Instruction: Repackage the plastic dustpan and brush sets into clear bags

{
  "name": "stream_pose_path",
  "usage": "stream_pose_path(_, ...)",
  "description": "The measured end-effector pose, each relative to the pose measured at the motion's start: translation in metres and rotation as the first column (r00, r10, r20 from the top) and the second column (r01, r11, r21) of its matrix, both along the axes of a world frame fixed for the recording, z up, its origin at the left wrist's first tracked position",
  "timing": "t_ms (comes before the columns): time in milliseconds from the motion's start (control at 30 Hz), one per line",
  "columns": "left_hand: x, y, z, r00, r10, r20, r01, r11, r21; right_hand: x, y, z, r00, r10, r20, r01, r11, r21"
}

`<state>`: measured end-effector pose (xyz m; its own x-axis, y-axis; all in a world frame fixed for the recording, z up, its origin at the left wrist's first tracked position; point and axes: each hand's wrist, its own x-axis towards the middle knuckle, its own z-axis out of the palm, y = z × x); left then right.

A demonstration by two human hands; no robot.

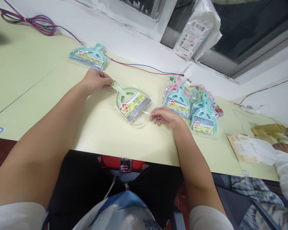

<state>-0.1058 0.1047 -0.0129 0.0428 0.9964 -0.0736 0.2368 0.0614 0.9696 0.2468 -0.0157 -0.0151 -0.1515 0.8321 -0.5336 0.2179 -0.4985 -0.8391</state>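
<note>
A green dustpan and brush set (132,100) in a clear plastic bag is in front of me, its grey bristles facing lower right. My left hand (98,81) is closed on the bag's edge beside the dustpan's handle. At the bag's opposite corner, my right hand (164,116) pinches the clear plastic between thumb and fingers. Behind my left hand lies a bagged blue dustpan set (88,57). Past my right hand, another blue dustpan set (177,102) leans among several pink, green and blue ones, with one more blue set (204,119) in front.
A coil of red and blue cable (38,25) lies at the back left, its strands running along the wall. A plastic bag with a label (194,35) stands on the sill. To the right are a paper packet (247,148) and another person's hand (283,148).
</note>
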Motion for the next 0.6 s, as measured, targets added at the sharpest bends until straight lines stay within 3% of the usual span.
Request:
stream_pose_path(500, 0.002, 0.008, -0.014, 0.999, -0.04, -0.011, 0.04, 0.999, -0.026, -0.007, 0.0, -0.002, 0.998, -0.029, 0.052, 0.03, 1.0, -0.009)
stream_pose_path(600, 0.001, 0.009, -0.015, 0.995, -0.096, -0.02, 0.095, 0.994, -0.058, -0.006, 0.0, -0.003, 0.998, -0.025, 0.052, 0.025, 1.0, -0.012)
